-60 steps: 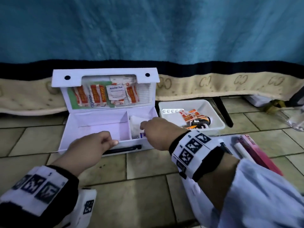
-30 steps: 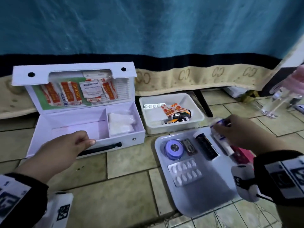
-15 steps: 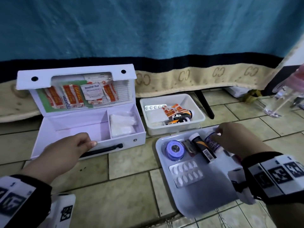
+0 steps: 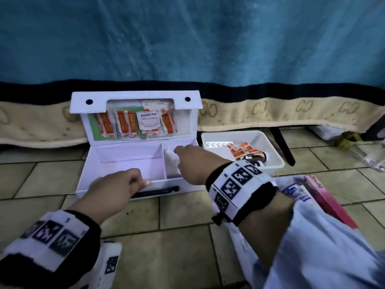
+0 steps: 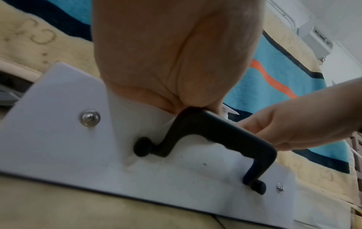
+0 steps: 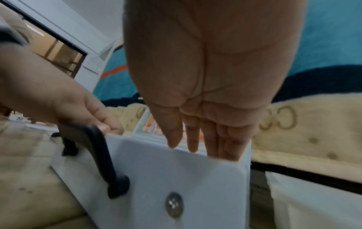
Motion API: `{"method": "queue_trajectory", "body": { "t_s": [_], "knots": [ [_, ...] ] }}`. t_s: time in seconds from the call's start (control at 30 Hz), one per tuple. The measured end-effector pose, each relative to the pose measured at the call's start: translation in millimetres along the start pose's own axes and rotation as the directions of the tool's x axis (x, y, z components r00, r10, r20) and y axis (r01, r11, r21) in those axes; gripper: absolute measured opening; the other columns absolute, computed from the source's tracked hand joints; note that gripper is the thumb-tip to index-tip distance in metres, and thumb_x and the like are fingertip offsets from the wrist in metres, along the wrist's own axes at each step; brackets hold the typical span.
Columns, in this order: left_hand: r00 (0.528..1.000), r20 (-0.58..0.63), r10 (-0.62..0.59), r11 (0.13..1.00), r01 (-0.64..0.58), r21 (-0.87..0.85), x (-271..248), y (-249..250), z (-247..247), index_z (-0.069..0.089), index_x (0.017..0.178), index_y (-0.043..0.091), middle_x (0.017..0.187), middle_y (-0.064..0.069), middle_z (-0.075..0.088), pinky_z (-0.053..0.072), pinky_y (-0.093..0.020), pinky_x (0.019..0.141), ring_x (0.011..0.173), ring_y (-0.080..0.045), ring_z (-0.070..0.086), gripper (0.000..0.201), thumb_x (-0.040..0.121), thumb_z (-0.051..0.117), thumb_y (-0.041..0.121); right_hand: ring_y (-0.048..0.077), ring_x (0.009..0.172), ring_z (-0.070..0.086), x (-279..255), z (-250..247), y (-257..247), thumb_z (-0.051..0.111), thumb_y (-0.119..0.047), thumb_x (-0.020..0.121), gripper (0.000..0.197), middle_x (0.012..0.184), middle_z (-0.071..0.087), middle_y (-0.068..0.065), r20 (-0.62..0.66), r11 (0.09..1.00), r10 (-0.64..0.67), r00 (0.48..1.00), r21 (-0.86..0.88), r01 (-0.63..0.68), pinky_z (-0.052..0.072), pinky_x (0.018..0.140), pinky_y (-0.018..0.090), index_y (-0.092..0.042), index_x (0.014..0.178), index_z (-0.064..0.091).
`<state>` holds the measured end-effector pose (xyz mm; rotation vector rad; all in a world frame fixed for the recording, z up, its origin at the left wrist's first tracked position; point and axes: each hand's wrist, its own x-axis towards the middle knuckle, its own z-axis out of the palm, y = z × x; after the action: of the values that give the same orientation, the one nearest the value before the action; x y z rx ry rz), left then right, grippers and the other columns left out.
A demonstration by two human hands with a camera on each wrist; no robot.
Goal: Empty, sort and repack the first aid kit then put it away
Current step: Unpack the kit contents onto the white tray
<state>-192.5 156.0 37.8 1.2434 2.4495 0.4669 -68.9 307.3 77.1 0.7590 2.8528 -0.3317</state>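
The right hand (image 4: 193, 161), fingers straight and empty, is reaching over the kit (image 4: 116, 163); the left hand (image 4: 116, 184) is pinching its six-o'clock wall, risking tipping it.

We see a tiled floor (image 4: 183, 243) of beige squares with dark grout filling the lower half of the frame. On it, at centre left, stands the open white first aid kit (image 4: 116, 163); just right of it sits a white bin (image 4: 273, 147). At the right edge lie a pink box (image 4: 331, 203) and a clear bottle (image 4: 375, 157). A cream-edged blanket (image 4: 291, 115) meets the floor behind.
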Motion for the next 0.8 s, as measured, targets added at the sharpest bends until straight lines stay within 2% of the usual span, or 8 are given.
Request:
{"method": "queue_trajectory", "body": {
  "t_s": [0.13,0.27,0.33,0.47,0.57,0.63,0.73,0.8],
  "knots": [
    [0.999,-0.032,0.014,1.0,-0.013,0.028,-3,2,1,0.042,0.068,0.024,0.063,0.002,0.051,0.029,-0.032,0.061,0.071,-0.02,0.052,0.036,0.091,0.045,0.052,0.031,0.114,0.053,17,9,1,0.047,-0.01,0.09,0.029,0.122,0.054,0.016,-0.004,0.991,0.05,0.999,-0.126,-0.05,0.044,0.081,0.034,-0.002,0.118,0.047],
    [0.999,-0.034,0.004,1.0,-0.003,0.028,-3,4,0,0.042,0.067,0.024,0.066,0.001,0.054,0.029,-0.032,0.062,0.074,-0.021,0.055,0.037,0.09,0.045,0.052,0.033,0.12,0.047,27,15,-2,0.043,-0.013,0.093,0.03,0.127,0.052,0.02,0.005,0.952,0.071,0.997,-0.297,-0.067,0.041,0.096,0.038,0.0,0.117,0.052],
    [0.999,-0.039,-0.001,1.0,0.002,0.028,-4,5,0,0.042,0.068,0.024,0.065,0.001,0.054,0.027,-0.032,0.062,0.073,-0.02,0.054,0.036,0.09,0.045,0.052,0.032,0.119,0.049,24,11,-1,0.047,-0.016,0.092,0.03,0.127,0.053,0.019,-0.025,0.972,0.076,0.997,-0.22,-0.079,0.042,0.095,0.037,-0.001,0.118,0.053],
    [0.999,-0.038,0.007,0.998,-0.005,0.056,-2,6,2,0.044,0.07,0.022,0.066,0.001,0.055,0.026,-0.032,0.058,0.072,-0.02,0.053,0.036,0.091,0.045,0.051,0.027,0.093,0.056,-11,-21,12,0.06,-0.021,0.086,0.017,0.101,0.061,0.01,-0.258,0.991,0.047,0.965,0.134,-0.012,0.04,0.071,0.028,-0.01,0.098,0.054],
    [0.999,-0.031,0.011,0.998,-0.009,0.058,-3,6,2,0.046,0.071,0.022,0.065,-0.001,0.054,0.028,-0.032,0.058,0.069,-0.021,0.054,0.035,0.091,0.044,0.051,0.017,0.074,0.052,-57,-50,36,0.071,-0.022,0.078,0.021,0.08,0.057,-0.003,-0.379,0.969,0.079,0.922,0.247,0.018,0.037,0.061,0.027,-0.019,0.083,0.051],
    [1.0,-0.019,0.012,0.999,-0.011,0.046,-1,5,2,0.046,0.07,0.022,0.062,-0.002,0.053,0.03,-0.033,0.058,0.066,-0.021,0.054,0.035,0.091,0.045,0.05,0.002,0.062,0.048,-96,-61,54,0.075,-0.021,0.073,0.027,0.068,0.051,-0.013,-0.383,0.973,0.113,0.917,0.229,-0.025,0.035,0.054,0.016,-0.027,0.073,0.048],
    [1.0,0.005,0.016,1.0,-0.016,0.01,2,-1,3,0.047,0.069,0.021,0.057,-0.001,0.048,0.03,-0.033,0.057,0.061,-0.022,0.051,0.035,0.09,0.047,0.049,-0.016,0.063,0.048,-144,-54,75,0.076,-0.022,0.072,0.035,0.067,0.05,-0.017,-0.314,0.983,0.147,0.938,0.149,-0.104,0.037,0.06,0.003,-0.034,0.066,0.043],
    [0.999,0.01,0.031,1.0,-0.031,-0.003,4,-5,4,0.048,0.068,0.021,0.056,-0.001,0.047,0.03,-0.033,0.058,0.06,-0.023,0.051,0.036,0.089,0.046,0.051,-0.018,0.069,0.048,-166,-39,84,0.075,-0.022,0.072,0.028,0.072,0.052,-0.019,-0.246,0.986,0.151,0.958,0.11,-0.127,0.037,0.062,0.002,-0.036,0.072,0.051]
  ]
}}
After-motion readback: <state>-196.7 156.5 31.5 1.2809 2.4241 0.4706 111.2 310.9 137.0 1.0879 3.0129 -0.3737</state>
